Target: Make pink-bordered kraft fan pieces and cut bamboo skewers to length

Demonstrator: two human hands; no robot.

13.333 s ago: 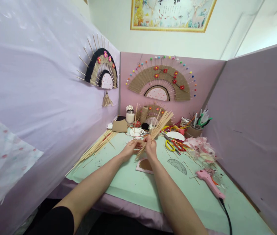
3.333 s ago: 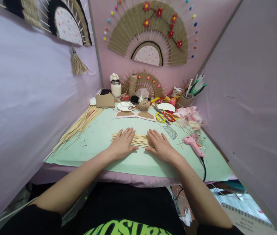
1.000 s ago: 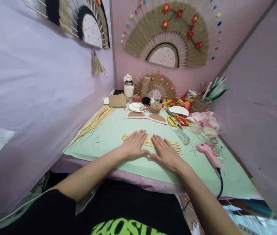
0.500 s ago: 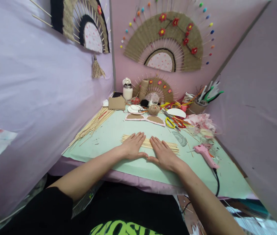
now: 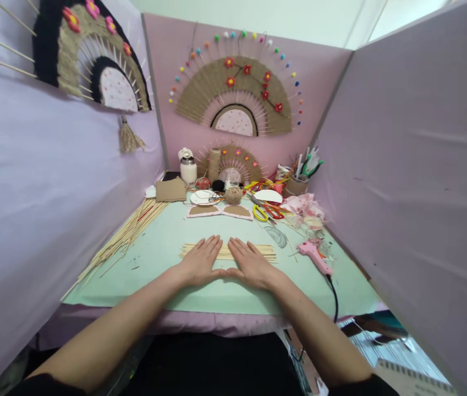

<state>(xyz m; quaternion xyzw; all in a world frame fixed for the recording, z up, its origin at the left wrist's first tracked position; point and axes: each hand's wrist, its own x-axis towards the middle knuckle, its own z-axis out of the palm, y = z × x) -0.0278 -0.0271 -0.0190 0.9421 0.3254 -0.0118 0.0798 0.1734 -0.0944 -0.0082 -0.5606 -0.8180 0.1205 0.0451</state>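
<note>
See a loose pile of sticks [image 5: 128,234] along the left of the green table [image 5: 225,300]. In the near middle, lay the left hand [image 5: 201,261] flat over the left part of a row of sticks [image 5: 225,252], with fingers straight and slightly spread. Lay the right hand [image 5: 250,263] likewise over the right part, with thumb tips close together. Farther right, find a see-through protractor [image 5: 275,236], then a pink glue gun [image 5: 316,257].
</note>
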